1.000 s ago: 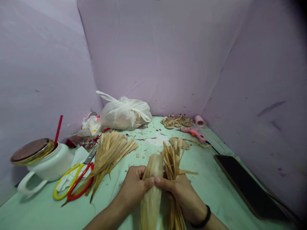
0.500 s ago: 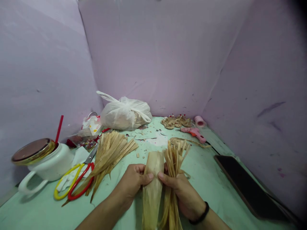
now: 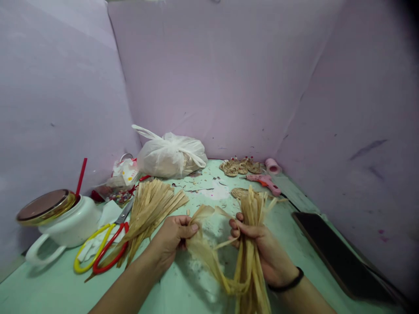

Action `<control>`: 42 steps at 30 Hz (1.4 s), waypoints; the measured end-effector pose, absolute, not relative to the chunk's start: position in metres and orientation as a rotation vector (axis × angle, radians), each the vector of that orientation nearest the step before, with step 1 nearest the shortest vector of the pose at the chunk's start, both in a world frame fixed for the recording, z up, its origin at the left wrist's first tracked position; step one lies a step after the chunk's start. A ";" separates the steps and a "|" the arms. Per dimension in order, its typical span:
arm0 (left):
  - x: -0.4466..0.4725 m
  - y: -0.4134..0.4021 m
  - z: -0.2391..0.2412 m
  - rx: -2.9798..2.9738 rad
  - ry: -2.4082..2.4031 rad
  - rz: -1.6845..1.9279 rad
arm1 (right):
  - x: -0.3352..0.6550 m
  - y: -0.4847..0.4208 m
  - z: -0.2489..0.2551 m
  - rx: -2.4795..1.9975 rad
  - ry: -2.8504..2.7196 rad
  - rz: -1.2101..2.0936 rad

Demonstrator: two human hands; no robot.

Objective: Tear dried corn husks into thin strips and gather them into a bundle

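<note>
My left hand (image 3: 170,237) is closed in a pinch on the top of a wide dry husk leaf (image 3: 204,253), which is torn down its length. My right hand (image 3: 262,248) grips a bundle of thin husk strips (image 3: 250,257) that stands upright, and a narrow strip runs from the leaf to these fingers. The two hands are about a hand's width apart above the pale green tabletop (image 3: 183,288). A black band circles my right wrist.
A fan of cut husk strips (image 3: 150,209) lies left of the hands, over yellow and red scissors (image 3: 101,248). A white lidded pot (image 3: 59,218) stands far left. Behind are a white plastic bag (image 3: 170,155), woven pieces (image 3: 240,166), a pink glue gun (image 3: 263,181) and a dark phone (image 3: 337,253) at right.
My hands have moved apart: the left pulled the leaf leftward, the right carried the bundle rightward, and the leaf has split with a strip peeling off.
</note>
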State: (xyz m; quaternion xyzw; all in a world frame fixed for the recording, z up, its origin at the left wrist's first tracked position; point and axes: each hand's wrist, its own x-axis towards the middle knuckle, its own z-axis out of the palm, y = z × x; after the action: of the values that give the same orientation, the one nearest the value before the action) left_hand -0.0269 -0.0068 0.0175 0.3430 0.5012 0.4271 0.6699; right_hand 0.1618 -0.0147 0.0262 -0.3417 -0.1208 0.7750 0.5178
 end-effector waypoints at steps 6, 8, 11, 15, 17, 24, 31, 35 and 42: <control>-0.042 0.004 0.019 0.779 1.149 0.975 | 0.193 -0.006 0.037 -0.722 -0.388 1.855; -0.045 0.006 0.021 0.746 1.156 0.980 | 0.203 -0.005 0.043 -0.691 -0.428 1.857; -0.048 0.007 0.025 0.694 1.161 0.990 | 0.212 -0.004 0.051 -0.674 -0.446 1.857; -0.040 0.002 0.025 0.735 1.160 0.993 | 0.195 -0.009 0.046 -0.703 -0.444 1.775; -0.032 -0.004 0.023 0.803 1.164 0.994 | 0.176 -0.015 0.035 -0.785 -0.474 1.767; -0.004 -0.024 0.018 1.093 1.147 0.893 | 0.134 -0.032 0.008 -1.096 -0.813 1.651; -0.004 -0.024 0.021 1.129 1.115 0.803 | 0.136 -0.028 0.010 -1.207 -0.911 1.551; -0.004 -0.023 0.022 1.142 1.184 0.794 | 0.135 -0.029 0.011 -1.216 -0.957 1.526; -0.002 -0.025 0.018 1.153 1.217 0.836 | 0.133 -0.031 0.010 -1.356 -1.033 1.442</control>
State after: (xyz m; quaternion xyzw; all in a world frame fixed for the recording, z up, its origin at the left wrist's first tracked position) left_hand -0.0024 -0.0251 0.0177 0.4959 0.5234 0.3596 0.5923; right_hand 0.1326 -0.0309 0.0098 -0.5456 -0.4158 0.5803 0.4389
